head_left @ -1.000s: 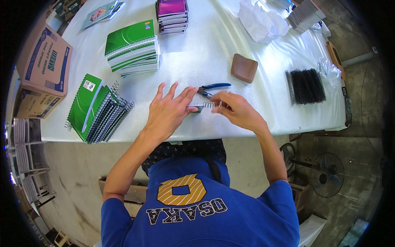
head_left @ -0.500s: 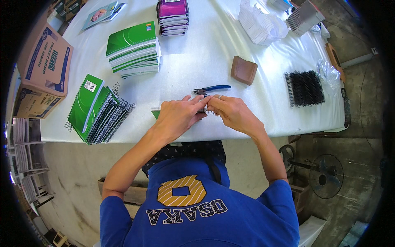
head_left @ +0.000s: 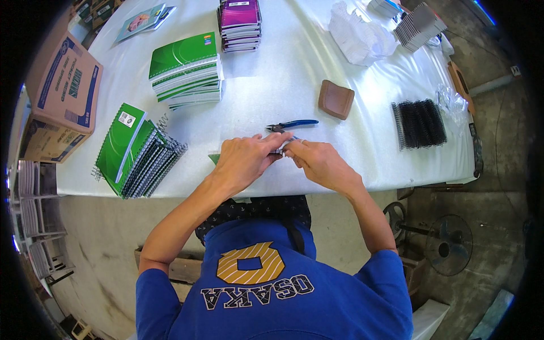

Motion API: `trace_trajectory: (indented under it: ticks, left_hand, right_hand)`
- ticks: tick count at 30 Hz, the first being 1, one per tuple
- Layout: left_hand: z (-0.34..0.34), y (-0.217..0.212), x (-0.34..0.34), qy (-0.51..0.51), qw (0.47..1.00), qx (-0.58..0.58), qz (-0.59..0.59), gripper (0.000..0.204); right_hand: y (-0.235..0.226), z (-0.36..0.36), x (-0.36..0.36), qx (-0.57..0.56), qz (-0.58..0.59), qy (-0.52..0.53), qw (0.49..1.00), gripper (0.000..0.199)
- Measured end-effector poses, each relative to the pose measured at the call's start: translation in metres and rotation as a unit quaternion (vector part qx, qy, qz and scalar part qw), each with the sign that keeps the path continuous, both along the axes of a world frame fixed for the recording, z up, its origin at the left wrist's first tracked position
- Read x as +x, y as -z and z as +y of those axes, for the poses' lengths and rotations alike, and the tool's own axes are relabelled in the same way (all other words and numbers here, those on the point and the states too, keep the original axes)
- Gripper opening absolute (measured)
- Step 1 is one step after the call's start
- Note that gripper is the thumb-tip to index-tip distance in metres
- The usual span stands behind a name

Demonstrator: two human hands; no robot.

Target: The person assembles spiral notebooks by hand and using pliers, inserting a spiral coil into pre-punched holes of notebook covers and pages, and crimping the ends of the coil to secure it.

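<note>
Near the table's front edge, my left hand [head_left: 243, 160] is closed over a small notebook, mostly hidden beneath it; a green corner of the notebook [head_left: 214, 158] shows at the left. My right hand [head_left: 322, 161] meets it from the right, fingers pinched at the dark spiral coil [head_left: 277, 152] along the notebook's edge. Fingertips of both hands touch or nearly touch, covering most of the coil. Just beyond them lie blue-handled cutting pliers [head_left: 294, 123], held by neither hand.
Coil-bound green notebooks [head_left: 136, 150] lie left, with a green stack [head_left: 184, 68] behind and a purple stack [head_left: 239, 25] farther back. A brown curved block [head_left: 336, 100], black coils [head_left: 419, 124] and crumpled white paper [head_left: 362, 37] sit right. A cardboard box [head_left: 62, 96] stands far left.
My right fingers have shifted slightly and curled closer to the coil's end. My left hand stays over the notebook. The view has moved a little.
</note>
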State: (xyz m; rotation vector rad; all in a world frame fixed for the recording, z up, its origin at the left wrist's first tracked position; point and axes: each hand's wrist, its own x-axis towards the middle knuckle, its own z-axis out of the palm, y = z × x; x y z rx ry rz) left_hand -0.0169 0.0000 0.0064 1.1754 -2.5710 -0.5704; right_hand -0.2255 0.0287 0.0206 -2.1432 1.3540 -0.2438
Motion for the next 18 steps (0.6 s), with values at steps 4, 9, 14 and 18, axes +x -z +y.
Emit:
trace_trajectory:
  ticks: [4,9,14,18]
  left_hand:
    - [-0.004,-0.009,0.004,0.054,0.992,0.023,-0.113,0.051]
    - [0.000,-0.011,-0.002,0.037,0.996,-0.043,-0.069,0.055]
    - [-0.002,-0.003,0.010,0.120,0.982,-0.067,-0.128,0.060]
    - [-0.002,-0.004,0.010,0.121,0.981,-0.077,-0.134,0.062]
  right_hand:
    - [0.011,-0.037,-0.044,-0.019,-0.109,0.037,0.993,0.021]
    - [0.039,-0.046,-0.053,-0.134,-0.029,-0.039,0.990,0.039]
    - [0.024,-0.021,-0.077,-0.043,0.071,-0.034,0.996,0.037]
    - [0.004,-0.033,-0.118,0.026,0.087,0.053,0.994,0.037]
